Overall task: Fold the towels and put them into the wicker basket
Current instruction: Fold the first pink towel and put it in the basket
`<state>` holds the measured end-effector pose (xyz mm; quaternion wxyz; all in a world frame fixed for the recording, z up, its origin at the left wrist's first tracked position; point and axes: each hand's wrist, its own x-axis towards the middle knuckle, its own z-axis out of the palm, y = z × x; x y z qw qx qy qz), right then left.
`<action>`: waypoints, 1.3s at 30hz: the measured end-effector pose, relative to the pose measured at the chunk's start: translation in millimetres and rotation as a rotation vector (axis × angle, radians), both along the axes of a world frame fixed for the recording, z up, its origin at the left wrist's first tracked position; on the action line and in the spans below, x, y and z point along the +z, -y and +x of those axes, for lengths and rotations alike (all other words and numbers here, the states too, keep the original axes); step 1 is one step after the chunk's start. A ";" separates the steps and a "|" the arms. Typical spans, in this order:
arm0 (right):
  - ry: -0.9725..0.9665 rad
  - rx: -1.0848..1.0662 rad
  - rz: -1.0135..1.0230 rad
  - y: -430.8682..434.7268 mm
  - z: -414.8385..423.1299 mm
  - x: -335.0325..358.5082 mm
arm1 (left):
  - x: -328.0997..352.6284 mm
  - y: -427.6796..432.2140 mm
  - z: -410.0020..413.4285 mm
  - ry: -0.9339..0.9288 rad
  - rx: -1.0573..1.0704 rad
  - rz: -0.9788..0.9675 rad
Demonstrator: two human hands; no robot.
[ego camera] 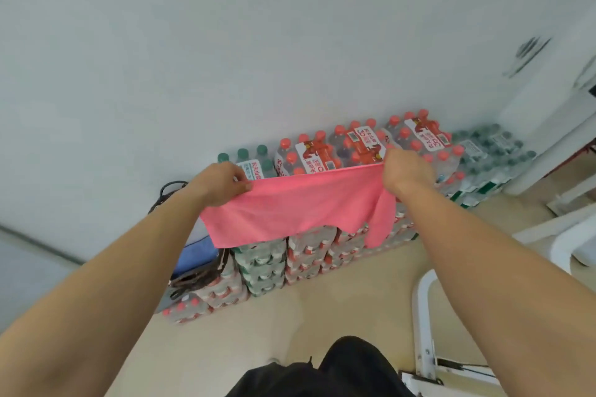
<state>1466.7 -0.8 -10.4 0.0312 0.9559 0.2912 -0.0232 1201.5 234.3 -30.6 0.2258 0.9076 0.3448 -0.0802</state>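
While stretched between both arms, pink towel (296,208) pinched at its top corners by left hand (219,182) and right hand (407,171), held in front of stacked water bottle packs (354,148).

Stacked bottle packs (306,255) line the far wall (225,58), barring reach beyond. Dark bag (196,280) crowds their left end. White frame (423,309) obstructs near right. Pink towel (296,206), stretched between left hand (222,184) and right hand (406,171), screens mid-air centre. Near floor (306,322) open.

You hold a pink towel (296,206) stretched between your hands, left hand (219,184) and right hand (404,171) pinching its top corners; it hangs unfolded, one corner drooping under the right hand.
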 end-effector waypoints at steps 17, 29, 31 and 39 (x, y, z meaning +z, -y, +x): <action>-0.182 0.137 0.181 -169.2 183.9 -60.3 | -78.2 -79.0 155.1 -0.145 0.493 0.323; -0.259 0.237 0.060 -187.4 168.7 -140.0 | -132.0 -80.7 146.7 0.031 0.549 0.497; -0.233 0.240 0.029 -184.9 142.9 -137.6 | -127.8 -62.4 138.5 0.095 0.542 0.504; -0.345 0.665 0.036 -210.4 15.5 -150.1 | -163.4 -6.6 95.0 -0.061 0.460 0.235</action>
